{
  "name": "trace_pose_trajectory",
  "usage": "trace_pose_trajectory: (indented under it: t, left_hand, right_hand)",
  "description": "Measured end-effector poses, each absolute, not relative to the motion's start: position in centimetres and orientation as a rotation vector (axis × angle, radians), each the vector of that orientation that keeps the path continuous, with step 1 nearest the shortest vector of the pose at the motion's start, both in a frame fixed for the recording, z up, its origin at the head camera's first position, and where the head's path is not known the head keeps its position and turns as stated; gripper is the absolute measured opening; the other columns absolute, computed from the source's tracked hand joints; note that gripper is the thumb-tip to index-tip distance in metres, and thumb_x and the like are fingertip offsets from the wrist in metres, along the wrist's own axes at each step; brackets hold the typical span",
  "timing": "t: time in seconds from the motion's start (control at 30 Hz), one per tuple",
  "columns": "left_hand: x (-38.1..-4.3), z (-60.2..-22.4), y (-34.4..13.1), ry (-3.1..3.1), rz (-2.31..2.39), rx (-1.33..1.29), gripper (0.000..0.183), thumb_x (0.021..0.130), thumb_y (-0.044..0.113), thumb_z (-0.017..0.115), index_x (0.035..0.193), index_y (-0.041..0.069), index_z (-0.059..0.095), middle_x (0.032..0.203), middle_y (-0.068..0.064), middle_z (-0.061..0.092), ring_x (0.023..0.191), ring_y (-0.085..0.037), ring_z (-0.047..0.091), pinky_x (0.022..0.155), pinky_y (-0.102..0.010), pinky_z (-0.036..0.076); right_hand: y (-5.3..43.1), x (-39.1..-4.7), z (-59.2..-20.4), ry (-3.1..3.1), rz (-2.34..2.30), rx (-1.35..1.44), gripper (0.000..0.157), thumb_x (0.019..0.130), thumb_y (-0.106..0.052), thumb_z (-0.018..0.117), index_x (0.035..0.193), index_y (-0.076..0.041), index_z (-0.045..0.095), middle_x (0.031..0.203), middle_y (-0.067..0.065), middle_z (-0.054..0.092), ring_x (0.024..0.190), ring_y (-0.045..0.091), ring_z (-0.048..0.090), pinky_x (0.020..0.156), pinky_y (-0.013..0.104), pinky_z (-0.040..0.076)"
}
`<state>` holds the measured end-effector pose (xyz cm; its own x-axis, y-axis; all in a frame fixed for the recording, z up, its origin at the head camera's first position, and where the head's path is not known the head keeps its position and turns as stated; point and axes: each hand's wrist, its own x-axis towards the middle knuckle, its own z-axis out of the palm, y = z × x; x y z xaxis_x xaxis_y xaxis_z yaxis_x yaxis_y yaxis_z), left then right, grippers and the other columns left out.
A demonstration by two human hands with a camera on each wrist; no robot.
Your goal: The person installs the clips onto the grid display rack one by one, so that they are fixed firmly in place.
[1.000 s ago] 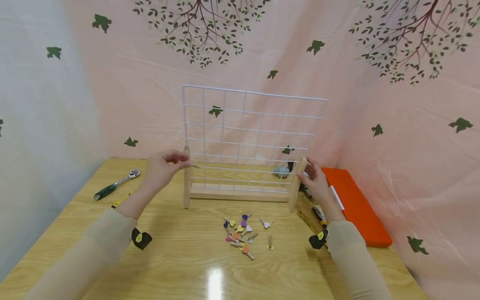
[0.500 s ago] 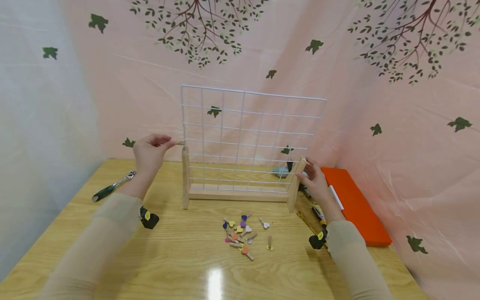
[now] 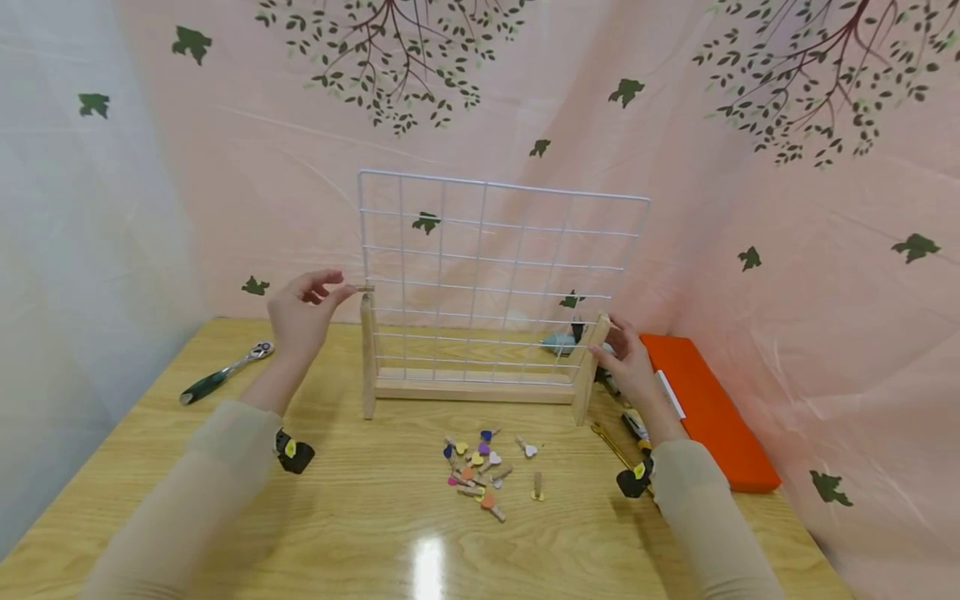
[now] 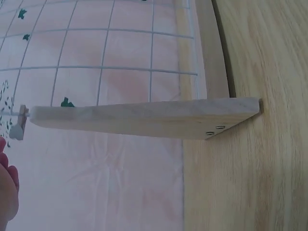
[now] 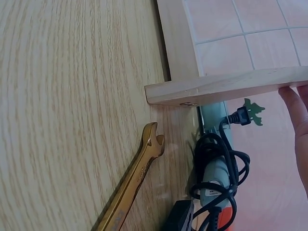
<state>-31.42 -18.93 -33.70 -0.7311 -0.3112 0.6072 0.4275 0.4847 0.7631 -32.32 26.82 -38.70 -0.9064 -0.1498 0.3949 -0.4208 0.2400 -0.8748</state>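
Note:
A white wire grid (image 3: 483, 242) stands upright in a wooden stand (image 3: 472, 390). A small wooden clothespin (image 3: 365, 288) with a heart sits on the grid's left edge wire, just above the left post (image 4: 144, 113). My left hand (image 3: 303, 312) is right at the clothespin, thumb extended and fingers bent; in the left wrist view the whole clothespin shows, with fingertips (image 4: 4, 159) just short of it. My right hand (image 3: 628, 358) grips the top of the right post (image 3: 591, 367), thumb in front. Several heart clothespins (image 3: 480, 467) lie in a loose pile before the stand.
A ratchet wrench (image 3: 225, 372) lies at the left. Behind and right of the stand are a corded tool (image 5: 216, 178), a gold spanner (image 5: 137, 175) and an orange-red box (image 3: 712, 417). A patterned cloth (image 3: 300, 167) hangs behind the table.
My left hand has risen from beside the left post to the edge wire above it, bringing the clothespin there; its fingers have since eased apart. My right hand stays on its post.

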Motion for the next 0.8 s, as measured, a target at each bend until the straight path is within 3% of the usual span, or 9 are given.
trace_pose_trajectory:
  t: [0.2, 0.43, 0.7, 0.8]
  left_hand:
    - [-28.5, -34.1, -16.4, -2.153, -1.217, -0.349, 0.027, 0.077, 0.029, 0.069, 0.099, 0.014, 0.067, 0.086, 0.0, 0.064, 0.066, -0.009, 0.048, 0.055, -0.016, 0.04]
    - [-27.1, -39.1, -13.0, -2.391, -1.218, -0.634, 0.029, 0.072, 0.024, 0.073, 0.099, 0.016, 0.067, 0.089, 0.003, 0.066, 0.071, -0.01, 0.053, 0.056, -0.022, 0.045]
    - [-27.0, -44.5, -10.7, -2.666, -1.145, -1.026, 0.025, 0.071, 0.02, 0.074, 0.094, 0.016, 0.067, 0.092, 0.007, 0.063, 0.085, -0.015, 0.054, 0.072, -0.033, 0.047]
    - [-27.1, -45.7, -10.3, -2.745, -1.116, -1.135, 0.021, 0.073, 0.019, 0.072, 0.093, 0.018, 0.067, 0.093, 0.009, 0.06, 0.087, -0.01, 0.053, 0.077, -0.028, 0.047]
  right_hand:
    - [27.1, -32.4, -38.7, -2.273, 1.71, 0.542, 0.06, 0.087, -0.004, 0.055, 0.138, -0.005, 0.024, 0.129, 0.029, 0.038, 0.11, 0.011, 0.047, 0.077, 0.01, 0.046]
    - [27.1, -32.4, -38.6, -2.278, 1.712, 0.549, 0.059, 0.087, -0.004, 0.055, 0.138, -0.006, 0.025, 0.128, 0.029, 0.039, 0.108, 0.01, 0.047, 0.077, 0.012, 0.047]
    - [27.1, -32.6, -38.6, -2.3, 1.734, 0.523, 0.059, 0.087, -0.006, 0.055, 0.138, -0.01, 0.025, 0.129, 0.025, 0.04, 0.109, 0.013, 0.047, 0.078, 0.013, 0.047]
    - [27.0, -32.6, -38.7, -2.303, 1.766, 0.518, 0.059, 0.088, -0.008, 0.055, 0.138, -0.013, 0.025, 0.131, 0.023, 0.039, 0.11, 0.011, 0.047, 0.077, 0.014, 0.048]
